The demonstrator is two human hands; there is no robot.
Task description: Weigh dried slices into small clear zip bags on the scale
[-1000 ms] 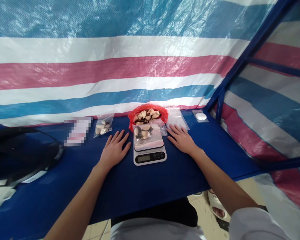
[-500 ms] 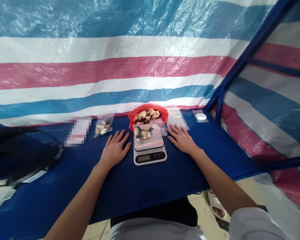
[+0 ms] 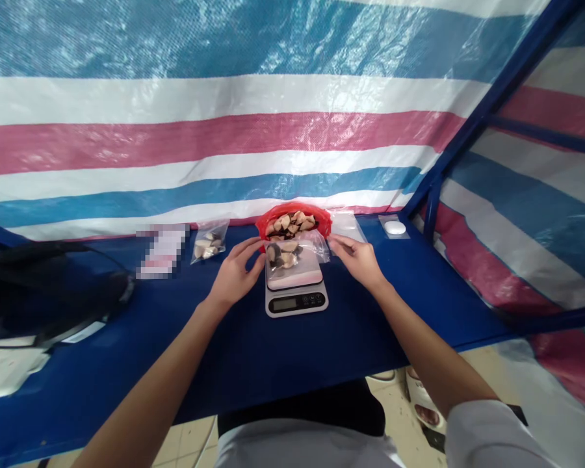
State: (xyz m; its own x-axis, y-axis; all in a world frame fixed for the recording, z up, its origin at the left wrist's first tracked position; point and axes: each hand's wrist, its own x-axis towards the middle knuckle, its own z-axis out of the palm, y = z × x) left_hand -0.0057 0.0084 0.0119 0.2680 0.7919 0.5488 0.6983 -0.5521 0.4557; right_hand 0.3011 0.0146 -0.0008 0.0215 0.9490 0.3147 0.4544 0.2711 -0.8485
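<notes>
A white kitchen scale stands on the blue table, and on its pan lies a clear plastic bag holding several pale, dark-edged dried slices. My left hand is at the scale's left side, thumb and fingers apart, with the fingertips close to the bag. On the other side my right hand has its fingertips at the bag's right end; thumb and forefinger look slightly apart. Whether either hand touches the bag is unclear. Directly behind the scale a red plastic bag lies open, full of similar slices.
Left of the scale lie another filled clear bag and a blurred paper. A black bag covers the far left. Clear empty bags and a small white case lie behind on the right. Striped sheeting walls the back.
Both hands have lifted from lying flat on the table and moved in toward the bag on the scale, their fingers now curled. The view has shifted slightly.
</notes>
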